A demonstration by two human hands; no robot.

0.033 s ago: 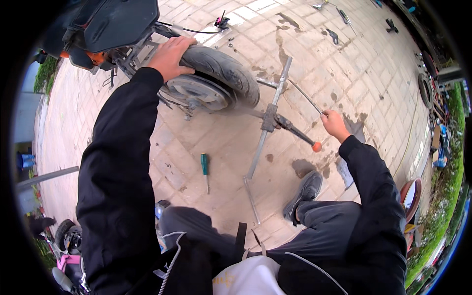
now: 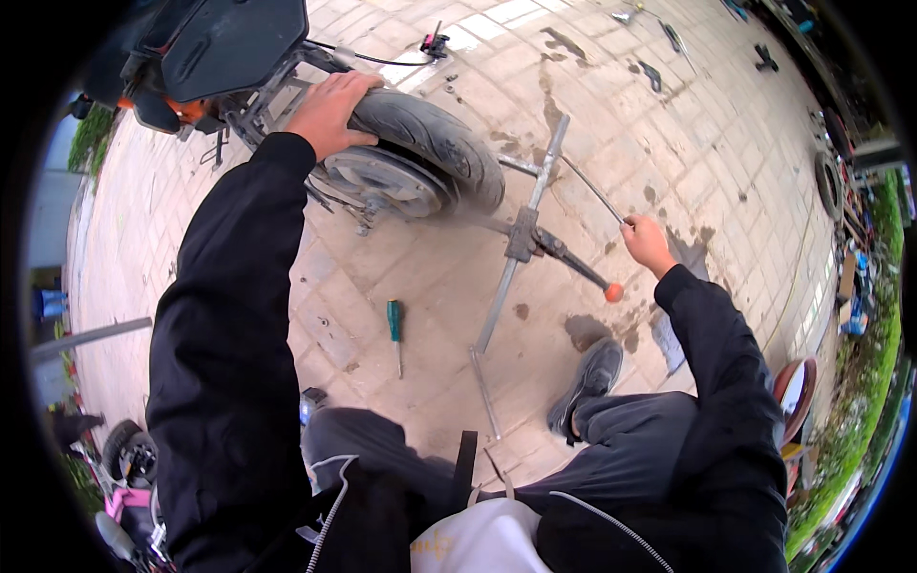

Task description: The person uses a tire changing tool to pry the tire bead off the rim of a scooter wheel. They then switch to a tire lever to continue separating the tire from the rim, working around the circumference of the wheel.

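Paving (image 2: 439, 277) unchanged: your left hand (image 2: 331, 110) stays spread on the tyre (image 2: 439, 134) at eleven o'clock, right hand (image 2: 648, 244) wrapped round a rod (image 2: 592, 190) at one.

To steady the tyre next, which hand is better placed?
Probably the left hand: it rests on the tyre, whereas the right hand is apart from it, holding a thin metal rod.

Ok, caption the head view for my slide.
Left hand rests on a tire; right hand grips a thin metal rod.
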